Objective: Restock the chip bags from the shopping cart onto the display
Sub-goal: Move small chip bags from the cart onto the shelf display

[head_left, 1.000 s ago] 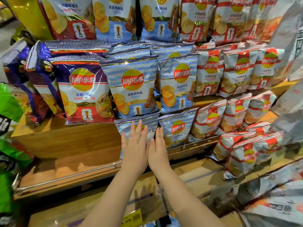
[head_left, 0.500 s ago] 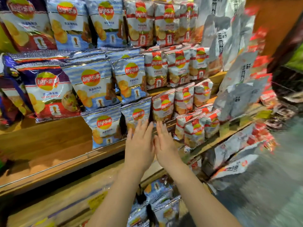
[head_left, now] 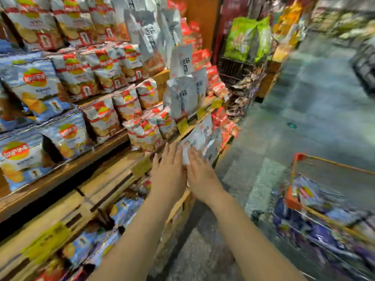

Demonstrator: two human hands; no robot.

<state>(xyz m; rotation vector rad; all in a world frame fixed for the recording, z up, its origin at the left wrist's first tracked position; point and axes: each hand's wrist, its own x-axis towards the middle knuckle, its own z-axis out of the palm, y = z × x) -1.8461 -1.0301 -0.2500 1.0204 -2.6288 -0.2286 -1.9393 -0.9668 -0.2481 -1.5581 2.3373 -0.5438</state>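
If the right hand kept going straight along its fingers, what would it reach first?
Most likely the white bag lying at the shelf's end: the right hand points up and slightly left, fingertips at or just short of its lower edge. The blur hides whether they already touch.

Purple and blue chip bags (head_left: 316, 201) lie piled in the orange-rimmed shopping cart (head_left: 332, 165).

Two hands (head_left: 170, 169), one cart (head_left: 332, 209)

The blue bags (head_left: 19, 159) carry a red-and-yellow Lay's logo, blurred. Right of them, the red bags (head_left: 101, 116) show the same logo. Smaller print is unreadable.
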